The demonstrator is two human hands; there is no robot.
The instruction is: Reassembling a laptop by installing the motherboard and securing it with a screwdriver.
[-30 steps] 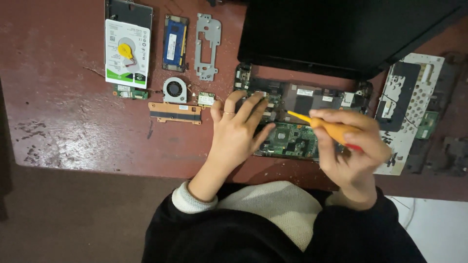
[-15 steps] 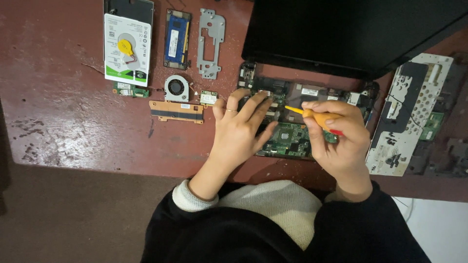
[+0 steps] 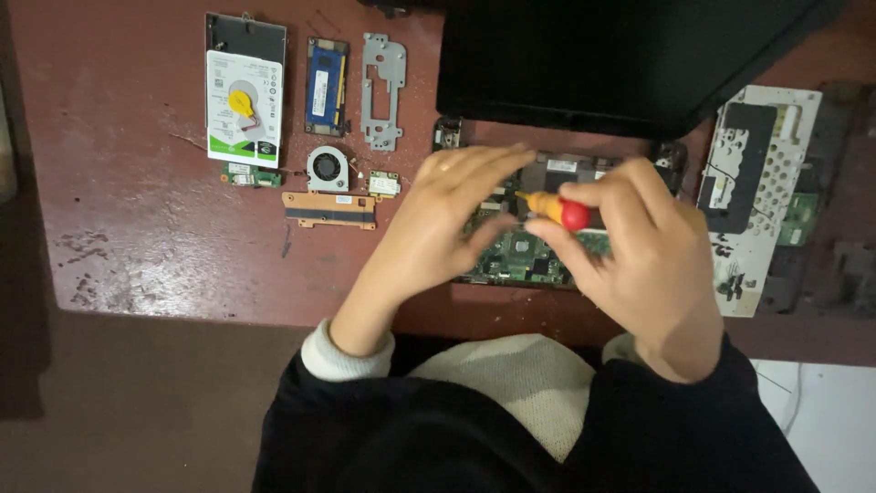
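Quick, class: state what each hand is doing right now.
Left hand: open, fingers spread, resting on the circuit board.
Right hand: closed on the screwdriver.

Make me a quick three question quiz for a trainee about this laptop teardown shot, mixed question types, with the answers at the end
1. True or false: the right hand grips a screwdriver with an orange handle and a red end cap.
2. Multiple choice: which part lies directly left of the small round fan on the table? A) a memory stick B) a small green circuit board C) a metal bracket
3. Short answer: what does the left hand rest on?

Key
1. True.
2. B, the small green circuit board; the memory stick and metal bracket lie farther up.
3. The exposed green motherboard in the opened laptop.
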